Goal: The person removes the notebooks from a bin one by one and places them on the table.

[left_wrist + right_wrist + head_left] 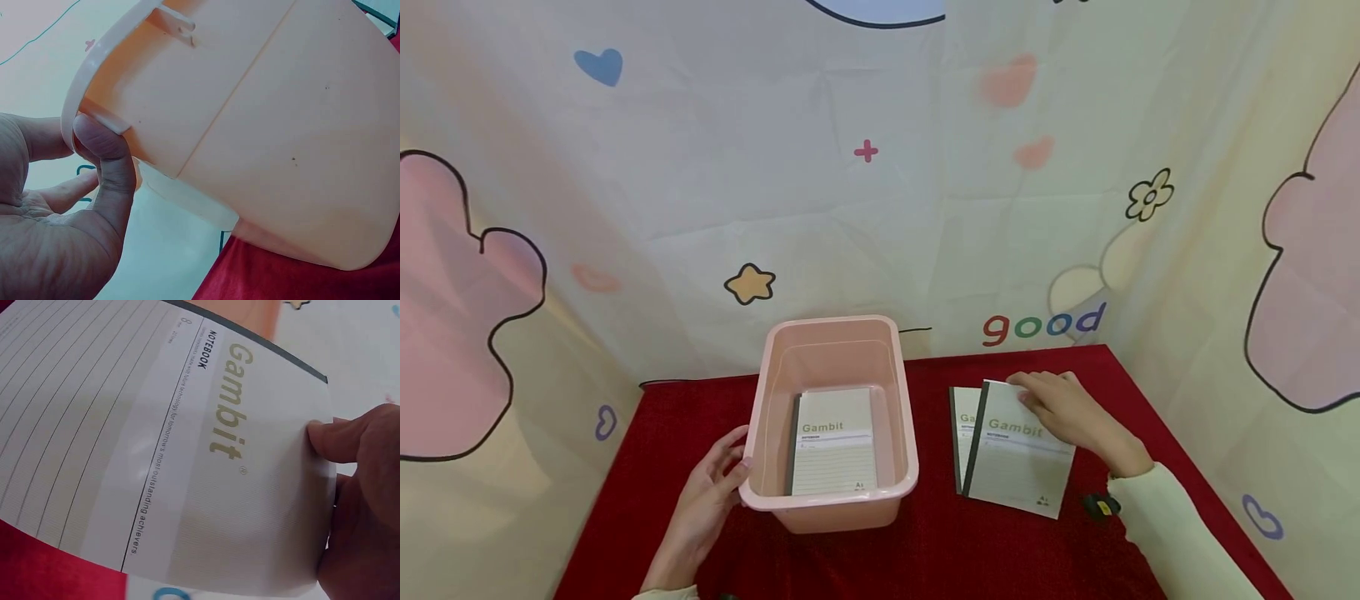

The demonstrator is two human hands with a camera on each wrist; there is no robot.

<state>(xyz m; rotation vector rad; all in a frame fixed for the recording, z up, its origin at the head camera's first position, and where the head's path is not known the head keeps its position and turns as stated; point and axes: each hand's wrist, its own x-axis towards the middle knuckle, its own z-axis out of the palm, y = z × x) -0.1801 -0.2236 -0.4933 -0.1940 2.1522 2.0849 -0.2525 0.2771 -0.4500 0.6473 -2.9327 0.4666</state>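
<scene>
Left hand [706, 492] grasping tub [838, 520], apparently steadying it; right of tub, right hand [1071, 417] pinching upper notebook [1018, 458] by top edge, seemingly keeping it clear of lower notebook [966, 407].

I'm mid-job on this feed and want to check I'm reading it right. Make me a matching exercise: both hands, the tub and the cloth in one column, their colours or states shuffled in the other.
Column one:
1. Left hand
2. Right hand
3. Tub
4. Cloth

Column two:
a. Red, spread under the tub
b. Pink, with a notebook inside
c. Holds the tub's edge
d. Holds another notebook by its top edge

Right pairs: 1-c, 2-d, 3-b, 4-a.
</scene>
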